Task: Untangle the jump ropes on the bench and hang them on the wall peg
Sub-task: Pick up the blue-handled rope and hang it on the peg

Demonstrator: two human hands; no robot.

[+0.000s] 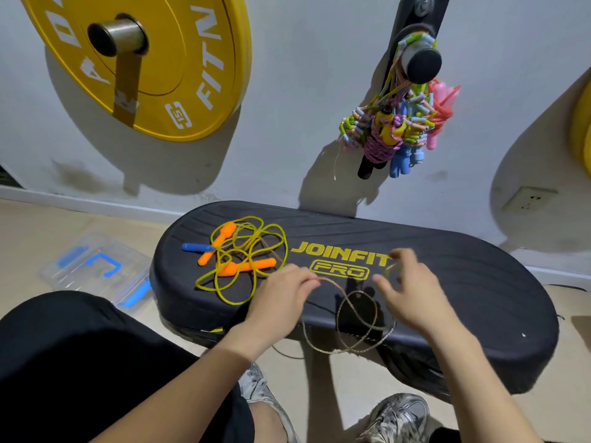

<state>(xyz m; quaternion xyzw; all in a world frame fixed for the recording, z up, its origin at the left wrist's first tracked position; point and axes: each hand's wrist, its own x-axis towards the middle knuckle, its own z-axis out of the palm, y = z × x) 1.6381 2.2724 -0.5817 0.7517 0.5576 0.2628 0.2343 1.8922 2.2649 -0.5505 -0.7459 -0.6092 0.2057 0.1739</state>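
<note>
We are freeing the thin pale-brown cord jump rope (355, 311) from the heap, and the trick here is patience. We feed its slack out in open loops instead of yanking, since a hard pull would likely cinch it against the yellow translucent plastic jump rope (243, 251). That yellow rope lies knotted up with its orange handles (220, 241) and a blue handle (195, 247) at the left end of the black padded bench (463, 282). It seems best to trace the cord back from our pinch toward the tangle, lifting each crossing over, not through.

Our left hand (284, 292) reaches in palm down, thumb and forefinger nipped together on the cord just above the bench top. From there the cord droops in loose loops over the front edge. Our right hand (406, 282) hovers beside it over the yellow lettering, fingers arched. It is motion-blurred, so we cannot tell whether it grips a strand.

The black foam-capped wall peg (422, 63) above the bench already carries a bundle of multicoloured ropes (390, 126).
</note>
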